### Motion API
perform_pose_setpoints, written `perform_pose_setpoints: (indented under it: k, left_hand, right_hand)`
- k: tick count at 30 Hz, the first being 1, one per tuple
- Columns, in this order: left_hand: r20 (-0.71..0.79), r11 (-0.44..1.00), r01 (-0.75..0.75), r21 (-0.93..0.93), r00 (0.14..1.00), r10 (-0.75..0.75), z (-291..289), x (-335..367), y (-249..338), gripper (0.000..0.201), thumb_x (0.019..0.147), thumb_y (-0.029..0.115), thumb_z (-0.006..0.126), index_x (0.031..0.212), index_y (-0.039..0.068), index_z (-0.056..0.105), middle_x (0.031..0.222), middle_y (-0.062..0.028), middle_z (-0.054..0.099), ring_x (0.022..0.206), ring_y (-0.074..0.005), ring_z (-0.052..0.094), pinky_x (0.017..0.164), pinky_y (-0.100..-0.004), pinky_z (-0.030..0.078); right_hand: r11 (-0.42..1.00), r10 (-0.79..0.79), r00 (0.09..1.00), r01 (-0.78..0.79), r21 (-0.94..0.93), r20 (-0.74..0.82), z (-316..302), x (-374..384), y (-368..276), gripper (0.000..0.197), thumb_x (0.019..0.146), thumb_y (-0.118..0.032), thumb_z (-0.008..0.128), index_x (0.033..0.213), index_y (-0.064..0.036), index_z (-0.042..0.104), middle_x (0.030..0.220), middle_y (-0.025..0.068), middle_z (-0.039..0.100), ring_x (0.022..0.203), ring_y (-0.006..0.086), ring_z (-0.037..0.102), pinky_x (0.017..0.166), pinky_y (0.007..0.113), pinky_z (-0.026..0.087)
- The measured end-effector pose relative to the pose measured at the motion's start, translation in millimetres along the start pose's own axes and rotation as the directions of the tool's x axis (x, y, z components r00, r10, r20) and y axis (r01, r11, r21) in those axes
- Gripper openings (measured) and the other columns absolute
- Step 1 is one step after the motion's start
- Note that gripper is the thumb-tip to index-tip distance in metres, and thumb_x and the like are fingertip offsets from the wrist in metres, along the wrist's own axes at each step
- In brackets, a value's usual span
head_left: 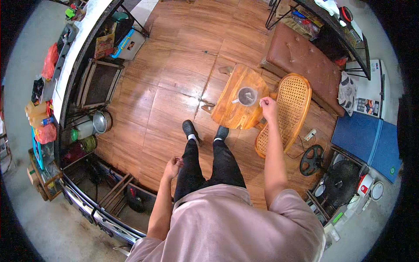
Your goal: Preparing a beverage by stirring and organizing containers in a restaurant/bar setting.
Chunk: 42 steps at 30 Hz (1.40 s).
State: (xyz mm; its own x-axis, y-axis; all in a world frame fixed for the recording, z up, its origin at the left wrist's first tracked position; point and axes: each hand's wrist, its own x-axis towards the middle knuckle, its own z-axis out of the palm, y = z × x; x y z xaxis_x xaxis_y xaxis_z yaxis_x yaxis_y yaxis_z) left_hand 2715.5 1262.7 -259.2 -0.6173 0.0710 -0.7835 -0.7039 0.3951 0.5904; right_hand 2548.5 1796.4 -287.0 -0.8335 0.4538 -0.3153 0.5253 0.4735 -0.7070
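My right hand (pixel 269 110) reaches over the right edge of a small wooden stool (pixel 231 109). Its fingertips are pinched together, with a tiny pale bit at their tips that is too small to name. Beside that hand, on the stool, stands a clear mug (pixel 247 96) with a handle on its left; something dark and some pale pieces show inside. Near my left thigh hangs my left hand (pixel 173 167), away from the stool. Its fingers are curled in, and whatever they may hold is hidden.
A cane-seated chair (pixel 293 105) adjoins the stool on the right, with a brown padded bench (pixel 301 65) behind it. A power strip (pixel 310 134) and a black fan (pixel 312 160) lie on the floor at right. Along the left runs a cluttered shelf counter (pixel 70 56).
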Motion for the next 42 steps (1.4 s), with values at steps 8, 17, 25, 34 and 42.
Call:
perform_pose_setpoints:
  k: [8,17,25,34,42]
  left_hand:
    - [-0.052,0.999,0.045,0.003,0.998,-0.044,2,-10,14,0.019,0.100,0.014,0.055,0.110,-0.002,0.059,0.089,-0.0098,0.066,0.080,-0.0172,0.065,0.074,-0.0311,0.053]
    - [0.027,1.000,0.019,0.006,0.999,-0.019,16,3,-7,0.022,0.101,0.018,0.053,0.113,0.000,0.056,0.091,-0.0083,0.066,0.082,-0.0164,0.063,0.075,-0.0303,0.049]
    - [-0.029,0.993,0.074,0.096,0.997,-0.071,4,-17,-6,0.028,0.101,0.022,0.054,0.114,-0.003,0.059,0.090,-0.0109,0.068,0.081,-0.0170,0.064,0.074,-0.0325,0.051]
    - [0.002,0.996,0.082,0.045,0.997,-0.082,17,-1,-13,0.030,0.100,0.022,0.056,0.116,-0.004,0.059,0.089,-0.0107,0.068,0.078,-0.0175,0.063,0.073,-0.0325,0.052]
    - [0.166,0.855,-0.345,0.387,0.938,0.303,90,120,58,0.049,0.093,0.028,0.061,0.130,-0.003,0.050,0.108,-0.0255,0.066,0.100,-0.0385,0.066,0.086,-0.0432,0.052]
  right_hand:
    - [0.997,-0.069,0.998,0.069,0.015,-0.006,-31,-22,-69,0.014,0.096,-0.012,0.063,0.098,0.0008,0.068,0.076,0.0060,0.069,0.069,0.0115,0.064,0.066,0.027,0.049]
    - [0.995,0.010,1.000,-0.009,-0.096,0.016,18,22,18,0.014,0.095,-0.014,0.064,0.095,-0.0010,0.070,0.077,0.0053,0.071,0.068,0.0112,0.064,0.066,0.026,0.049]
    - [0.991,-0.052,0.998,0.057,0.120,-0.037,-10,-9,-56,0.014,0.095,-0.013,0.063,0.096,-0.0002,0.069,0.077,0.0044,0.070,0.071,0.0107,0.065,0.068,0.027,0.050]
    - [0.999,0.009,0.999,-0.012,0.045,0.053,40,-11,50,0.014,0.090,-0.017,0.067,0.090,-0.0030,0.070,0.075,0.0083,0.071,0.067,0.0168,0.066,0.065,0.031,0.051]
    - [0.938,0.065,0.994,-0.091,0.335,0.088,32,-72,44,0.013,0.095,-0.014,0.067,0.095,-0.0021,0.070,0.075,-0.0022,0.064,0.062,0.0055,0.053,0.055,0.023,0.043]
